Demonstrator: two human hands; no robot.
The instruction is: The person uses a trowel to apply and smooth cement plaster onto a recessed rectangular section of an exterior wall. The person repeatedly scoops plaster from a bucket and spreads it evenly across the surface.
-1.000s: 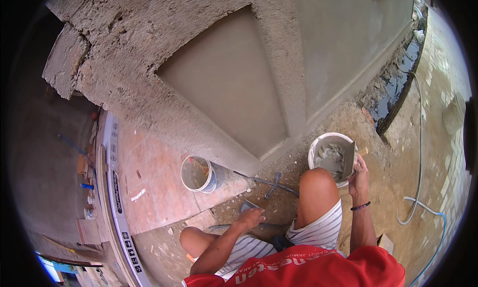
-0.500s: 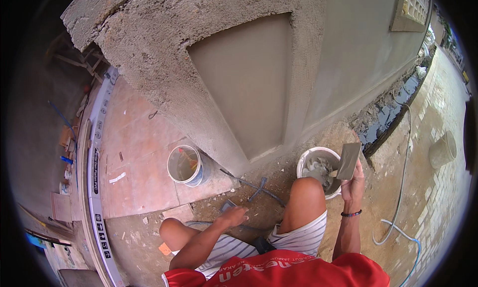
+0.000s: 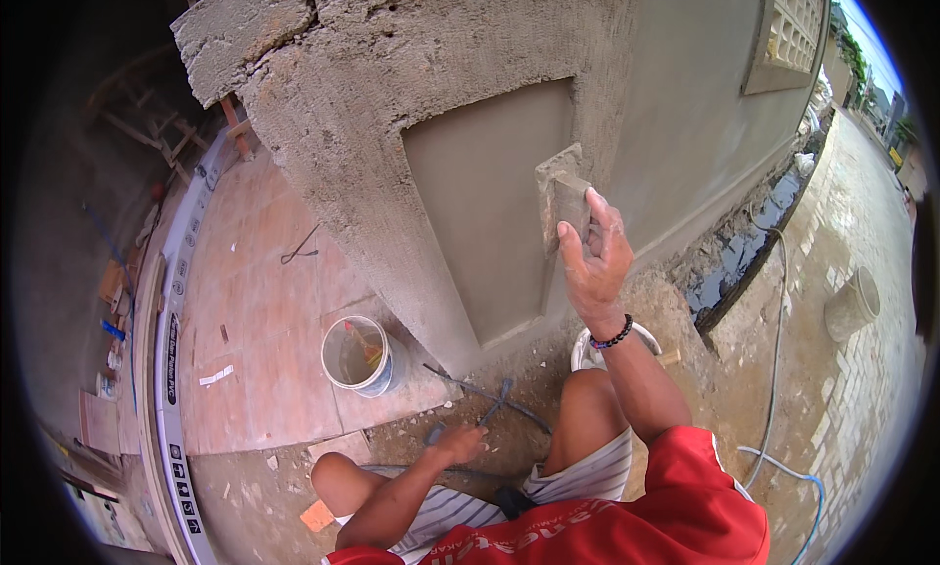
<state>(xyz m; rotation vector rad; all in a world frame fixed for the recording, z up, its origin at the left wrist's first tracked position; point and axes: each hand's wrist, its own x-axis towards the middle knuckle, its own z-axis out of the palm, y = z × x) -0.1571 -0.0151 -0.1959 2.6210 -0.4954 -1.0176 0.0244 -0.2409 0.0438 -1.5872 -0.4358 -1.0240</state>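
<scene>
My right hand (image 3: 599, 261) is raised to the wall, fingers closed round a rectangular plastering float (image 3: 550, 208). The float is upright at the right edge of a smooth recessed panel (image 3: 490, 203); I cannot tell whether its whole face touches. Low by my left knee, my left hand (image 3: 457, 446) is closed near a small grey-blue flat piece (image 3: 435, 434); what it grips is mostly hidden. Behind my right forearm shows the white rim of a mortar bucket (image 3: 580, 352), its contents hidden.
A white bucket (image 3: 338, 377) with something red and yellow inside stands on pinkish tiles (image 3: 264, 389). A dark cable (image 3: 534, 413) crosses the dirt ahead. Rough cement (image 3: 323, 124) surrounds the panel. To the right are a water-filled ditch (image 3: 734, 261), a hose (image 3: 778, 369) and another bucket (image 3: 852, 306).
My right hand has lifted the float from above the mortar bucket, up and left to the wall beside the panel. My left hand stays almost in place. The view has shifted slightly.
</scene>
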